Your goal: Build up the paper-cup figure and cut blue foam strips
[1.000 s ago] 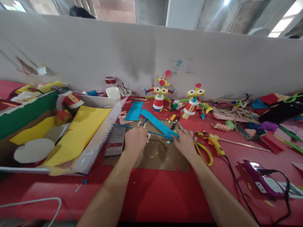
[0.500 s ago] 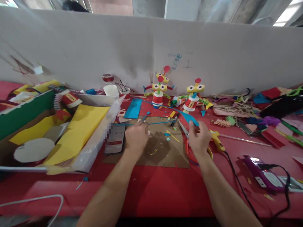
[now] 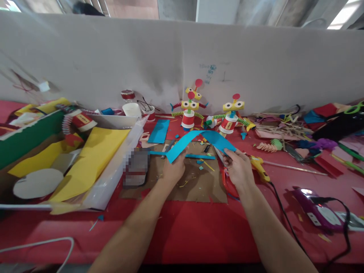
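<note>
My right hand (image 3: pixel 239 167) pinches the right end of a wide blue paper strip (image 3: pixel 186 141), which arches up and bends down toward the left. Behind the strip's left end is my left hand (image 3: pixel 174 169), its fingers mostly hidden. A narrow blue paper strip (image 3: pixel 200 156) lies across the brown cardboard sheet (image 3: pixel 196 191), passing beyond my left hand. Near that hand rests a grey tool (image 3: pixel 170 145), partly covered, its kind unclear. Red-handled scissors (image 3: pixel 227 186) lie partly under my right hand. Blue and yellow scraps dot the cardboard.
Cup figures (image 3: pixel 228 123) stand at the back by a white partition (image 3: pixel 113 57). A box (image 3: pixel 106 189) holding yellow paper is on the left, beside a blurred phone (image 3: pixel 136 168). A yellow glue gun (image 3: pixel 260 169) and a purple power socket (image 3: pixel 318 212) with cable sit right.
The wide blue strip has swung leftward and now arches between my hands. My left hand has shifted slightly right, and the narrow strip has moved a little nearer.
</note>
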`<control>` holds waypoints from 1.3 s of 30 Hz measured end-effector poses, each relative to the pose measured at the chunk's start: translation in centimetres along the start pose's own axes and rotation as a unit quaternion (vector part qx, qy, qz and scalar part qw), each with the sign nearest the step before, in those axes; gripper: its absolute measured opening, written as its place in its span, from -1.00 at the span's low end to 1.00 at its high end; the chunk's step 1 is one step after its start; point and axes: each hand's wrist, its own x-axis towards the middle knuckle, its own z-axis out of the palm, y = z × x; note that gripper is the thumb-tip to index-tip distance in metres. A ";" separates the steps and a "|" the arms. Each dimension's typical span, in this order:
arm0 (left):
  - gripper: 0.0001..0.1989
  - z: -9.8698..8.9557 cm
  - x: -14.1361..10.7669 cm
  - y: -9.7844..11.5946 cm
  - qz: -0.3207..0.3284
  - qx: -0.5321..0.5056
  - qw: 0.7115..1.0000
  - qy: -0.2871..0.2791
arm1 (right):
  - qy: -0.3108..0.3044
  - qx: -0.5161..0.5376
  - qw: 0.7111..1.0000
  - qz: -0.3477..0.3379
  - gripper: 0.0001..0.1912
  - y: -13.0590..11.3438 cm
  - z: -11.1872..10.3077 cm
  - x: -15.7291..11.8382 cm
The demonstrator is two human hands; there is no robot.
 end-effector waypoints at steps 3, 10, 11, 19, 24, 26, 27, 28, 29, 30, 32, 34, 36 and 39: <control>-0.61 0.1 -0.3 0.9 0.014 -0.044 0.999 -0.026 | -0.053 -0.010 0.995 0.081 -0.75 -0.1 -0.3 0.1; -0.74 -0.3 -1.1 3.3 -0.094 -0.273 0.955 0.061 | -0.230 -0.140 0.954 0.130 -0.63 -0.2 -0.2 -0.7; -0.72 -0.7 -0.8 3.2 -0.103 -0.299 0.945 0.084 | -0.228 -0.142 0.956 0.118 -0.57 -0.3 -0.2 -0.7; -0.66 -4.4 2.0 2.4 -0.144 -0.350 0.900 0.217 | -0.170 -0.084 0.982 -0.018 -0.22 -1.9 -0.5 -0.5; -0.77 -4.7 2.1 1.9 -0.096 -0.295 0.910 0.275 | -0.158 -0.052 0.986 -0.031 -0.30 -2.0 -0.5 -0.7; -0.69 -4.6 1.8 1.9 -0.009 -0.208 0.931 0.299 | -0.141 -0.049 0.989 -0.020 -0.45 -1.7 -0.5 -0.5; -0.60 -4.6 1.6 2.1 0.038 -0.147 0.937 0.313 | -0.135 -0.049 0.990 -0.010 -0.53 -1.4 -0.6 -0.4; -0.50 -4.7 1.3 2.5 0.077 -0.082 0.939 0.326 | -0.132 -0.049 0.990 -0.001 -0.58 -1.3 -0.6 -0.3; -0.41 -4.7 1.0 2.9 0.103 -0.019 0.935 0.338 | -0.132 -0.048 0.990 0.008 -0.60 -1.1 -0.7 -0.3; -0.35 -4.8 0.6 3.4 0.119 0.034 0.930 0.346 | -0.133 -0.047 0.990 0.012 -0.60 -1.1 -0.8 -0.2; -0.31 -5.1 -0.4 4.6 0.139 0.104 0.920 0.350 | -0.132 -0.054 0.990 0.009 -0.59 -1.1 -1.0 -0.1; -0.36 -5.6 -1.6 5.4 0.152 0.146 0.920 0.332 | -0.137 -0.089 0.987 0.001 -0.61 -1.3 -1.3 -0.2; -0.48 -6.4 -3.3 5.3 0.147 0.175 0.927 0.296 | -0.161 -0.165 0.973 -0.013 -0.66 -1.5 -1.8 -0.7; -0.70 -7.9 -6.4 3.3 0.090 0.207 0.947 0.230 | -0.214 -0.322 0.921 -0.054 -0.75 -1.1 -3.0 -2.4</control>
